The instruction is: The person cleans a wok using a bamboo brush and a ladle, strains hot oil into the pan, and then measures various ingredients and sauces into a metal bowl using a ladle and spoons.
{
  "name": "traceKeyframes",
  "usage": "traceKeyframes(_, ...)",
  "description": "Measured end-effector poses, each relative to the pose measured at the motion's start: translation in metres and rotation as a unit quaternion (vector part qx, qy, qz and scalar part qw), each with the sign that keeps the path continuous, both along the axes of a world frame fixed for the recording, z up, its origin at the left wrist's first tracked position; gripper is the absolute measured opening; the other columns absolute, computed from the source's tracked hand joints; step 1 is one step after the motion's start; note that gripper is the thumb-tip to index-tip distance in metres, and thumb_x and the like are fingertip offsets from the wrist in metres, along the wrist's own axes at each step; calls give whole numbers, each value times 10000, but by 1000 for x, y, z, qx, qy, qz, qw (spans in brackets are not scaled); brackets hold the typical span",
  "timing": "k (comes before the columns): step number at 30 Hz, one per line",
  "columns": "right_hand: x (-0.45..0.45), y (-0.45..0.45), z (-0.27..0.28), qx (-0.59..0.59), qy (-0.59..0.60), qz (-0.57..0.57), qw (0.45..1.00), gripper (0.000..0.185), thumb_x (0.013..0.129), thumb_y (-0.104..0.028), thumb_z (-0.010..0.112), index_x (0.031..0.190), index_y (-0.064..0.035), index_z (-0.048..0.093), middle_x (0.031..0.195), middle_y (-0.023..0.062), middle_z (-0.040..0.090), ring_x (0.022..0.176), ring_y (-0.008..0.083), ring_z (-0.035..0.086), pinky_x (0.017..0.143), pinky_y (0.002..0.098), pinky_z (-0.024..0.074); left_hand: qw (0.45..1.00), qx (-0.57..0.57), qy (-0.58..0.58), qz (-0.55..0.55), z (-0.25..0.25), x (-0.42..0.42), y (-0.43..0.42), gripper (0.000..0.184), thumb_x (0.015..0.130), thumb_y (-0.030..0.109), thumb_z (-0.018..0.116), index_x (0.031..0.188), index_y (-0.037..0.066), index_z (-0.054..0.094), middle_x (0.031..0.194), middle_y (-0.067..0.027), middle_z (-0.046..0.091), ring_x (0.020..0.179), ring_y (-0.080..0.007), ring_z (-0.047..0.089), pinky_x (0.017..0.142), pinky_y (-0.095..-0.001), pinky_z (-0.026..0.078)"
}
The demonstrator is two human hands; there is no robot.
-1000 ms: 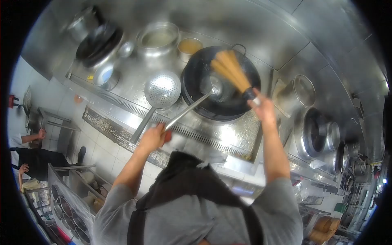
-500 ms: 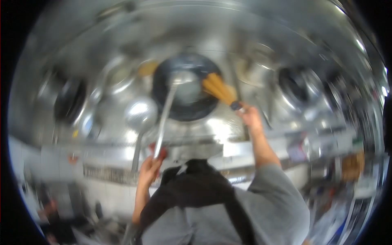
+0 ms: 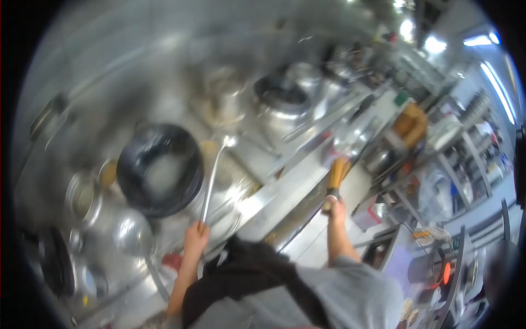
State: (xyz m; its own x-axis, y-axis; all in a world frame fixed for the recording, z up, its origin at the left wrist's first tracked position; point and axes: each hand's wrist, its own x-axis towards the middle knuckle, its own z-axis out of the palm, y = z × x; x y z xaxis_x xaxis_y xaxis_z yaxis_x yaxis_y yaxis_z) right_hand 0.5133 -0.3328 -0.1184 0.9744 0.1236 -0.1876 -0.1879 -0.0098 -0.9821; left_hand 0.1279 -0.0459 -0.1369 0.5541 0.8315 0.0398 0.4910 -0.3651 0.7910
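Observation:
My left hand (image 3: 197, 237) is closed round the handle of a long metal ladle (image 3: 212, 181), whose bowl end points away from me, right of the wok. In my right hand (image 3: 335, 208) is a bamboo wok brush (image 3: 339, 172), bristles up and away, held over the gap beside the stove. The dark wok (image 3: 129, 170) sits on the range to the left, with cloudy liquid at its bottom. A perforated metal skimmer (image 3: 133, 231) lies nearer me, left of my left hand.
Metal pots (image 3: 82, 198) stand left of the wok, and another dark wok (image 3: 282, 96) sits farther right. A red cloth-like item (image 3: 172, 260) lies by my left forearm. Shelving (image 3: 455, 164) and a prep counter (image 3: 397, 255) with containers line the right side.
The view has swung to the right, so the wok now appears further left. The ladle and the brush have come away from over the wok, both still held.

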Motion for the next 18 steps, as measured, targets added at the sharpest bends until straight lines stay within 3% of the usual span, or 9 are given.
traceKeyframes(3, 74, 4, 24, -60, -167, -43, 983, 526, 699, -121, 645, 1190, 15, 518, 917, 110, 607, 723, 179, 583, 642, 297, 473, 999, -23, 44, 4, -18, 28, -1, 277, 784, 268, 576, 907, 20, 602, 825, -240, 624, 810, -426, 601, 734, -498, 462)
traceKeyframes(5, 96, 12, 114, -43, -211, -13, 976, 544, 695, -133, 665, 1198, 14, 520, 955, 108, 615, 800, 182, 579, 718, 304, 470, 999, 11, 49, 1, -23, 44, -2, 272, 809, 253, 539, 908, 9, 605, 844, -241, 629, 828, -427, 602, 757, -508, 459)
traceKeyframes(7, 184, 9, 139, -159, -409, -100, 893, 481, 716, -168, 688, 1130, 28, 540, 939, 98, 609, 788, 198, 571, 706, 331, 471, 998, 15, 58, 0, -41, 58, 4, 259, 817, 231, 520, 905, 5, 610, 845, -237, 632, 831, -423, 606, 756, -507, 465)
traceKeyframes(9, 189, 23, 203, -146, -367, -67, 916, 449, 743, -204, 688, 1106, 12, 536, 929, 124, 600, 779, 222, 586, 671, 342, 484, 986, 27, 161, -44, -53, 63, 8, 229, 826, 172, 485, 883, 3, 629, 844, -220, 641, 823, -403, 621, 733, -495, 491)
traceKeyframes(11, 102, 76, 253, 27, -298, -27, 954, 275, 775, -229, 633, 975, -62, 545, 804, 51, 575, 650, 155, 578, 500, 294, 461, 990, 30, 137, -14, -85, 77, 9, 185, 789, 154, 529, 852, 20, 639, 883, -215, 637, 813, -385, 632, 705, -482, 505)
traceKeyframes(14, 66, 111, 226, 95, -281, 82, 951, 310, 810, -200, 636, 1058, -42, 539, 837, 55, 538, 655, 169, 533, 546, 283, 464, 992, -102, 71, 26, -77, 98, -2, 270, 792, 146, 557, 1000, -24, 581, 900, -241, 628, 833, -393, 618, 711, -485, 499)
traceKeyframes(15, 48, 128, 210, 97, -236, 103, 961, 520, 779, -166, 645, 1254, -40, 476, 988, 101, 568, 764, 202, 566, 592, 299, 486, 990, -134, 34, 36, -76, 103, -8, 292, 812, 155, 550, 1040, -27, 562, 891, -246, 627, 855, -400, 613, 739, -485, 493)
traceKeyframes(16, 21, 148, 198, 70, -235, 169, 955, 541, 764, -138, 645, 1265, -27, 473, 998, 115, 580, 791, 209, 573, 614, 301, 488, 972, -226, 35, 54, -104, 124, -5, 315, 814, 133, 529, 1064, -57, 538, 906, -259, 625, 919, -401, 595, 798, -478, 479)
traceKeyframes(18, -15, 191, 168, 35, -166, 241, 955, 552, 746, -95, 633, 1263, 13, 472, 1035, 150, 584, 828, 213, 585, 580, 279, 481, 998, -45, 25, -38, -116, 143, -16, 318, 781, 47, 479, 1055, -113, 484, 834, -270, 616, 787, -406, 621, 689, -478, 503)
